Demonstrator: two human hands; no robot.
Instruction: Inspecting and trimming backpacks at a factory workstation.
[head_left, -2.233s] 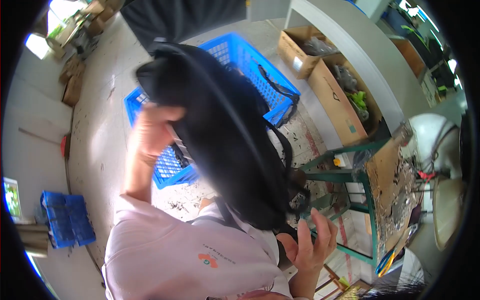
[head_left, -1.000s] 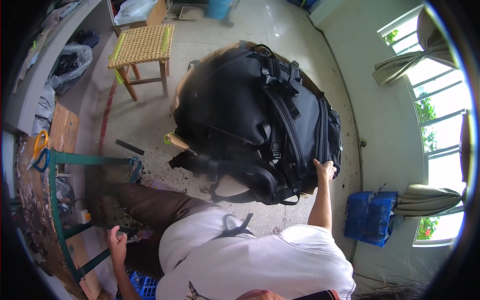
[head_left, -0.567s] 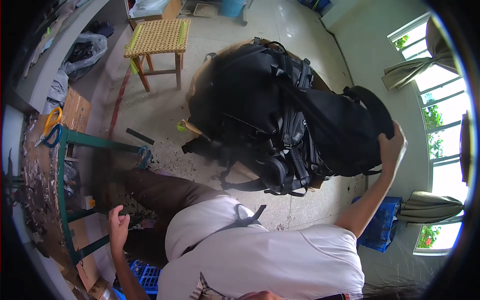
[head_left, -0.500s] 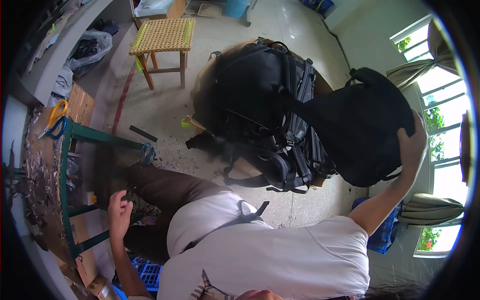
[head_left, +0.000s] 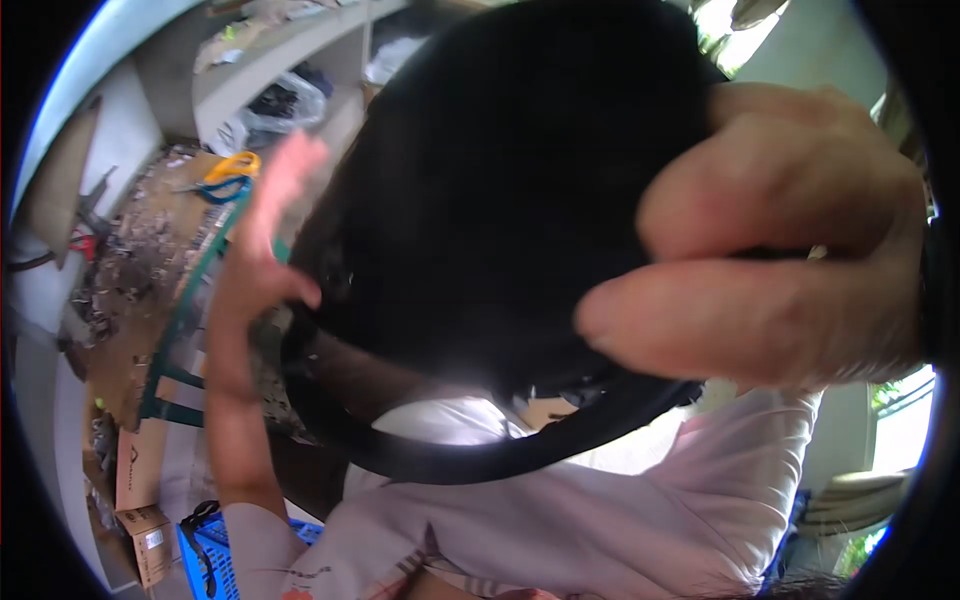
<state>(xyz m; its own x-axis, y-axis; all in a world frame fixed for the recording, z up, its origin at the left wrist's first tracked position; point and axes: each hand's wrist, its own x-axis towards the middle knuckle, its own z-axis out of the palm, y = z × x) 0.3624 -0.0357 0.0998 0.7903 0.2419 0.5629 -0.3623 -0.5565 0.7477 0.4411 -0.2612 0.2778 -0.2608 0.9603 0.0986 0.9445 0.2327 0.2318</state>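
Note:
A black backpack (head_left: 500, 200) fills the middle of the view, raised very close. My right hand (head_left: 770, 240) grips its right side, the thumb and fingers pressed together on the fabric. Below the backpack a black strap (head_left: 470, 462) hangs in a curved loop. My left hand (head_left: 280, 225) is up at the backpack's left edge, blurred, with the thumb apart from the fingers. It holds nothing that I can see; whether it touches the backpack I cannot tell. The pile of other black bags on the floor is hidden behind this one.
On my left is a worktop (head_left: 135, 265) strewn with dark scraps. Scissors (head_left: 230, 172) with yellow and blue handles lie at its edge. Below are a cardboard box (head_left: 150, 545) and a blue plastic basket (head_left: 198, 555). A clear plastic bag (head_left: 300, 105) sits farther off.
My right hand has brought the black backpack from the far right up close in front of me. My left hand has risen to its left side. The view has turned leftward.

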